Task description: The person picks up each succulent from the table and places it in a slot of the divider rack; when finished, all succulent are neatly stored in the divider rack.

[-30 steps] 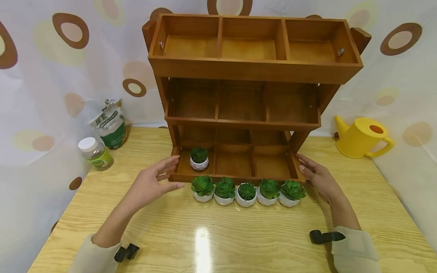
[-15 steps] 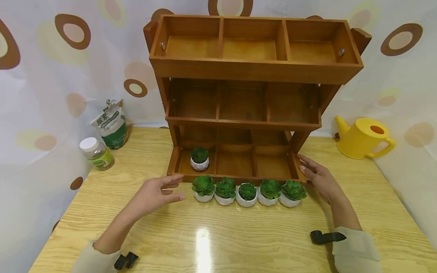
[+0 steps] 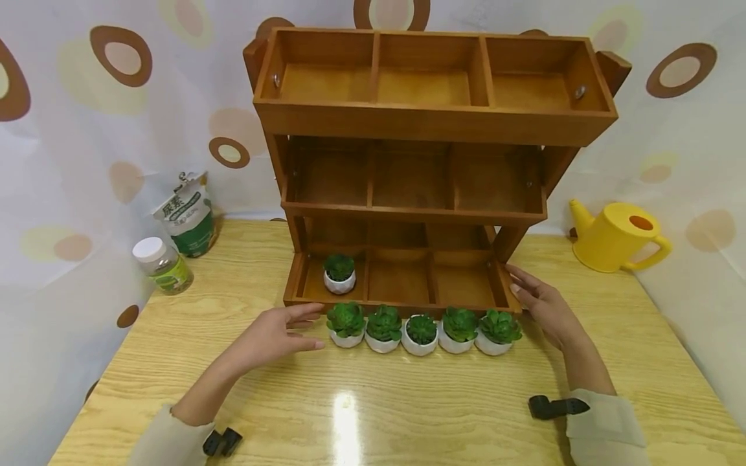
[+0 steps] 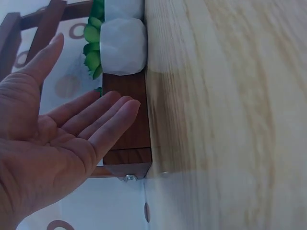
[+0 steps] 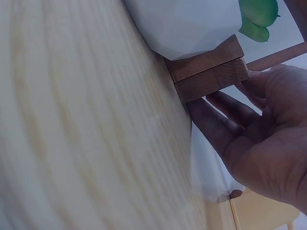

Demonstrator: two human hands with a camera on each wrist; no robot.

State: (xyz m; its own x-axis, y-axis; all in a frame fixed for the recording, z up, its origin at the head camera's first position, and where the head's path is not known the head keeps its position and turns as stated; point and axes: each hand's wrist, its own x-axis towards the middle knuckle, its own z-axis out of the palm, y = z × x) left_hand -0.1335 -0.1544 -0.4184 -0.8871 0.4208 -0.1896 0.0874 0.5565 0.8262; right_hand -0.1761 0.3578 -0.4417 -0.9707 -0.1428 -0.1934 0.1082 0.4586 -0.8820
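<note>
My left hand (image 3: 276,336) is just left of the leftmost potted succulent (image 3: 346,325) in the front row, fingers extended and thumb apart, holding nothing. In the left wrist view, the white pot (image 4: 123,47) stands beyond the fingertips. My right hand (image 3: 544,307) rests its fingers against the right end of the bottom tier of a brown wooden shelf (image 3: 437,124). In the right wrist view, the fingers (image 5: 218,127) touch the wooden end (image 5: 211,79) without wrapping round it. Another potted succulent (image 3: 339,273) sits in the bottom tier's left compartment.
Several more potted succulents (image 3: 421,333) line the shelf's front edge on the wooden table (image 3: 443,408). At the left stand a white-capped jar (image 3: 164,265) and a green-and-white bag (image 3: 188,217). A yellow watering can (image 3: 619,236) stands at the right.
My left hand has come away from the shelf's left end, moving toward me and then right to the leftmost front pot. The right hand stays at the shelf's right end.
</note>
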